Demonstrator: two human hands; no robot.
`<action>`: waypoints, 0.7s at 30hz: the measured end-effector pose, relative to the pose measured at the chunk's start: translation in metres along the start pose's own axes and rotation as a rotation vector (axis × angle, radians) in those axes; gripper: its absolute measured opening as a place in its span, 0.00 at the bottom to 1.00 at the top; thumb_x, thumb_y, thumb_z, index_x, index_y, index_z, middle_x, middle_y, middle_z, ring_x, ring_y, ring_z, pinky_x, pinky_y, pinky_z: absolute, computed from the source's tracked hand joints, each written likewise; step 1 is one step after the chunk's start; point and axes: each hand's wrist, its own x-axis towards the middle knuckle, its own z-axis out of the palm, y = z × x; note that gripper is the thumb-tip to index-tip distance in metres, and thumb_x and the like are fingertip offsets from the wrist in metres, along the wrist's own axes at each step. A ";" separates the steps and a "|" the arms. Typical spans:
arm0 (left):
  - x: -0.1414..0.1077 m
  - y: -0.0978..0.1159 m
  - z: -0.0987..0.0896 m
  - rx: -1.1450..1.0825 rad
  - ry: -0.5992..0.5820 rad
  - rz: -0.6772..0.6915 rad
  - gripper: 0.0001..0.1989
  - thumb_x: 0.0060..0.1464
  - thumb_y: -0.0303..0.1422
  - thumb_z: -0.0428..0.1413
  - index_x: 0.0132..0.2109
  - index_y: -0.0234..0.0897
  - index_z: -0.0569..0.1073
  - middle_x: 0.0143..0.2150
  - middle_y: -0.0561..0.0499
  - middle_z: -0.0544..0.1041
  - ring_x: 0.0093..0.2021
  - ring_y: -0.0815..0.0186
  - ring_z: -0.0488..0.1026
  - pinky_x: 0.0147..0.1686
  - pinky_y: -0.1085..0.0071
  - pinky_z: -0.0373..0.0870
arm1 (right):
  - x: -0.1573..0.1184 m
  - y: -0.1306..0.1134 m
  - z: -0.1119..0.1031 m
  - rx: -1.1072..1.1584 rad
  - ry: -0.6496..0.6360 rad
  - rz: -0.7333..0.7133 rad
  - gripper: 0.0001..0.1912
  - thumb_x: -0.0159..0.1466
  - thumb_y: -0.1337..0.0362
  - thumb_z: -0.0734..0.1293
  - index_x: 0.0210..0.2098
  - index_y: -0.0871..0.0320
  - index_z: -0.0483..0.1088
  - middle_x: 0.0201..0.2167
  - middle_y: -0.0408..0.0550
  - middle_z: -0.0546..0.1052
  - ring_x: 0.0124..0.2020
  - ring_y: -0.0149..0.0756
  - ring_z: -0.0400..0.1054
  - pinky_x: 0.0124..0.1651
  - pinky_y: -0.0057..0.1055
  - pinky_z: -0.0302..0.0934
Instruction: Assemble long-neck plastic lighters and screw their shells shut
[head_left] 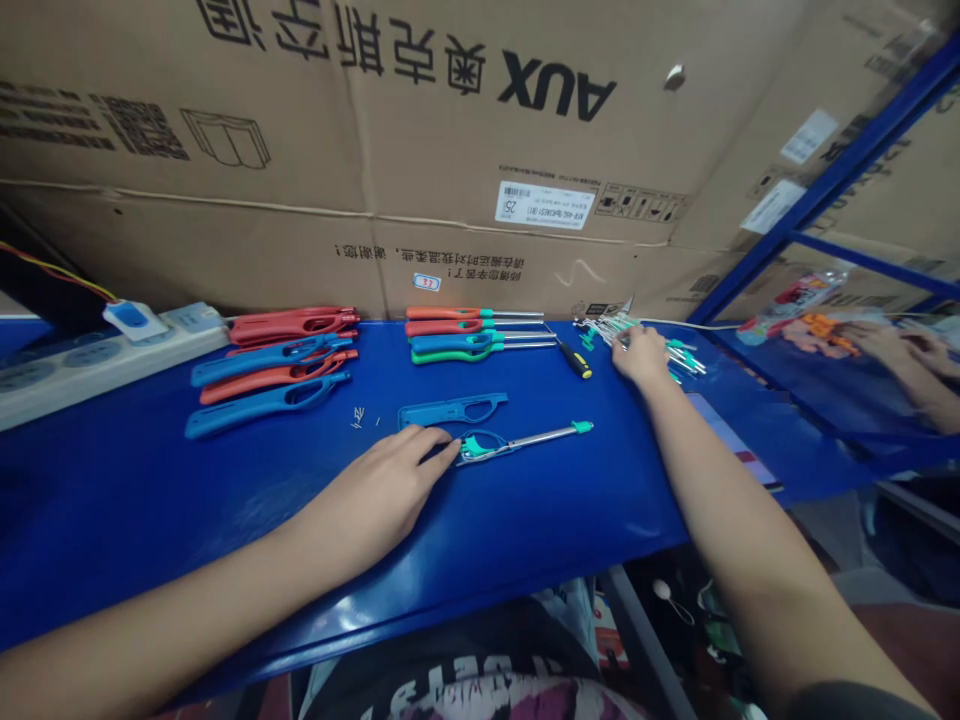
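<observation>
My left hand is closed on the handle end of an opened gas lighter, which lies on the blue table. Its long metal tube points right and ends in a green tip; green parts show by the trigger opening. Just behind it rests a loose blue handle shell. Farther back, my right hand reaches into a pile of metal tubes with green parts. Its fingers are curled, and what they grip is hidden. A black and yellow screwdriver lies left of that hand.
Several lighters with tubes lie at the back, and red and blue handle shells at the left. Small screws are nearby. A power strip and cardboard wall border the table. Beyond a blue frame are another person's hands.
</observation>
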 end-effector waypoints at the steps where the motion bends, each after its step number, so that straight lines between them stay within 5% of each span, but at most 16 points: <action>1: 0.000 0.000 0.000 0.012 -0.007 0.001 0.21 0.66 0.23 0.47 0.63 0.32 0.71 0.58 0.37 0.74 0.54 0.52 0.74 0.52 0.52 0.77 | 0.001 0.001 0.000 0.001 0.008 0.009 0.19 0.66 0.62 0.60 0.53 0.63 0.71 0.54 0.65 0.68 0.56 0.56 0.61 0.57 0.52 0.57; 8: 0.000 -0.001 -0.001 0.053 -0.016 0.005 0.22 0.65 0.23 0.47 0.63 0.32 0.71 0.58 0.38 0.74 0.53 0.51 0.74 0.51 0.53 0.77 | 0.009 0.008 0.003 0.013 0.020 0.057 0.20 0.65 0.61 0.63 0.54 0.64 0.70 0.52 0.66 0.71 0.55 0.56 0.63 0.56 0.50 0.59; 21: 0.000 0.001 -0.002 -0.055 0.000 -0.041 0.21 0.67 0.25 0.47 0.63 0.31 0.71 0.58 0.39 0.76 0.54 0.52 0.74 0.53 0.54 0.77 | 0.006 0.003 -0.011 0.219 0.134 0.024 0.11 0.59 0.67 0.65 0.36 0.65 0.78 0.41 0.64 0.77 0.47 0.54 0.66 0.53 0.48 0.60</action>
